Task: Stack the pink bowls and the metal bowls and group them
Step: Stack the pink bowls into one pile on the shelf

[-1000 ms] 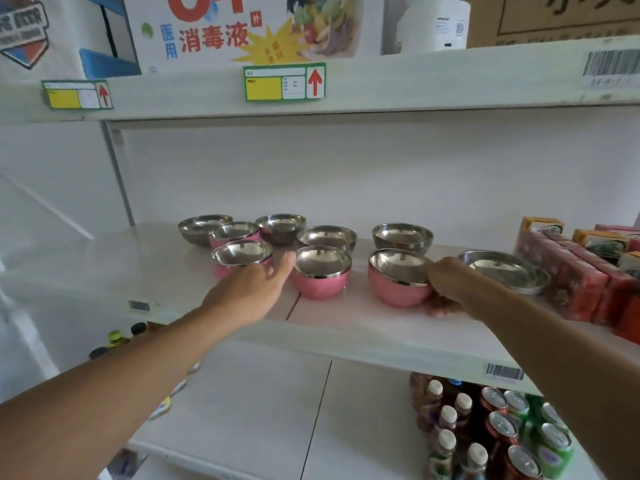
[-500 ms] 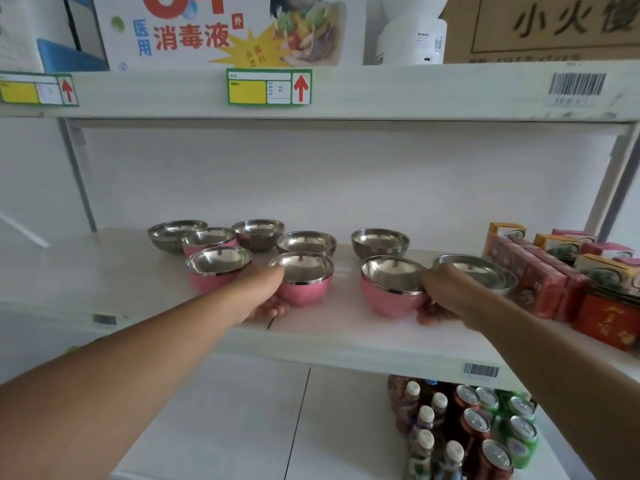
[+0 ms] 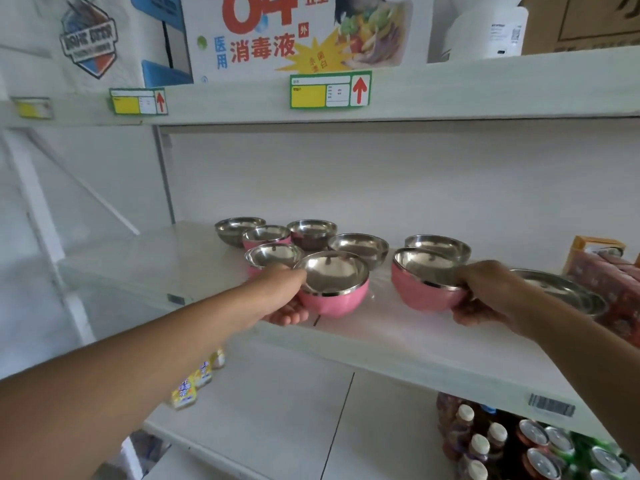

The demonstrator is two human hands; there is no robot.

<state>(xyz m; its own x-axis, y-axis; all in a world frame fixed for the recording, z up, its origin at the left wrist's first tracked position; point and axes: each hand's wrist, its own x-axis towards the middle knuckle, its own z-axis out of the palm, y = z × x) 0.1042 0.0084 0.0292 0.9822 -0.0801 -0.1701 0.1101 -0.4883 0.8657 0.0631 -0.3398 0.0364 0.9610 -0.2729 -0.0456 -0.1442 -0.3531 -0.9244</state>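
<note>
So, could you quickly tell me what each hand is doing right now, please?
Left hand: closed on the middle pink bowl, tilted.
Right hand: closed on the right pink bowl, tilted.

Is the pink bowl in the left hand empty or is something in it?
Empty. The pink bowl in the left hand shows only its bare, shiny metal inside.

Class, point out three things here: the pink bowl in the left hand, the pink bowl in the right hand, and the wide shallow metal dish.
Left-hand pink bowl [image 3: 337, 299]: head view, pink outer wall.
Right-hand pink bowl [image 3: 424, 292]: head view, pink outer wall.
Shallow metal dish [image 3: 557, 289]: head view, inner surface.
</note>
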